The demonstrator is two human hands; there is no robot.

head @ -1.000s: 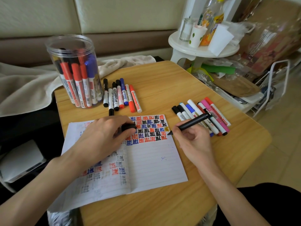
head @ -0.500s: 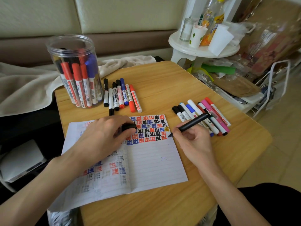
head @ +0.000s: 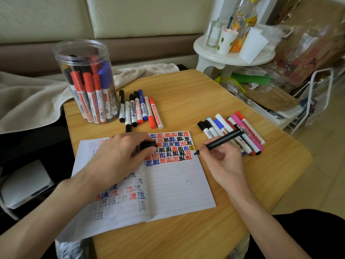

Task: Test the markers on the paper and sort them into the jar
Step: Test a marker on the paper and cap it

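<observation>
The right hand (head: 224, 161) is holding a black marker (head: 218, 142). The fingers are curling round it the way you hold a pen. The marker has no cap on. Its tip is pointing down at the right edge of the paper (head: 177, 184), just beside a small yellow mark. I cannot tell if the tip is touching the paper.

The left hand (head: 119, 157) is resting on the paper and pressing it flat. Its fingertips are pinching a black cap (head: 148, 145).

The top of the paper is showing rows of red, blue and black marks. The paper is lying on a wooden table (head: 186, 236).

The jar (head: 87, 81) is standing upright at the far left corner of the table. It is clear and has no lid on. Red, blue and black markers are standing inside it.

A row of markers (head: 139, 111) is lying just beside the jar, on its right. Another row of markers (head: 248, 133) is lying on the right side of the table, just past the right hand. The back end of the black marker is hanging over this row.

A pale cloth (head: 28, 101) is lying behind the jar. A white stool (head: 233, 55) with cups and bottles on it is standing past the table.
</observation>
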